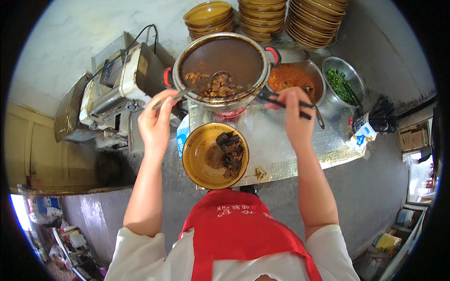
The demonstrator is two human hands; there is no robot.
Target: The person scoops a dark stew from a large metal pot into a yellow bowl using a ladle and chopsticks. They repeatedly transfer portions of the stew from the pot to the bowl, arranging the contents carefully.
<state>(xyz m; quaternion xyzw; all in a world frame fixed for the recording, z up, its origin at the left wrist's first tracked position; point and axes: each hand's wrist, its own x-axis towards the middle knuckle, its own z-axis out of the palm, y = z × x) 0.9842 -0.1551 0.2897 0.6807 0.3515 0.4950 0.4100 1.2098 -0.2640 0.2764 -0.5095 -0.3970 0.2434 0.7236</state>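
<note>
My left hand (159, 119) grips the handle of a metal ladle (181, 94). The ladle's bowl rests in a large metal pot (225, 35) with red-and-black handles, among chunks of stewed meat (220, 87) in brown broth. Blurred, my right hand (297, 112) holds a black utensil (281, 102), whose sticks may be chopsticks or tongs; its front end is near the pot's right rim. In front of me, near the table edge, sits a brown bowl (198, 154) with dark pieces of food (232, 154) piled on its right side.
Behind and right of the pot stand a pan of red sauce (288, 77), a metal bowl of chopped greens (339, 86) and stacked brown bowls (262, 17). A container of black chopsticks (378, 114) and a printed packet (362, 137) occupy the right corner. A worn machine (116, 95) stands left.
</note>
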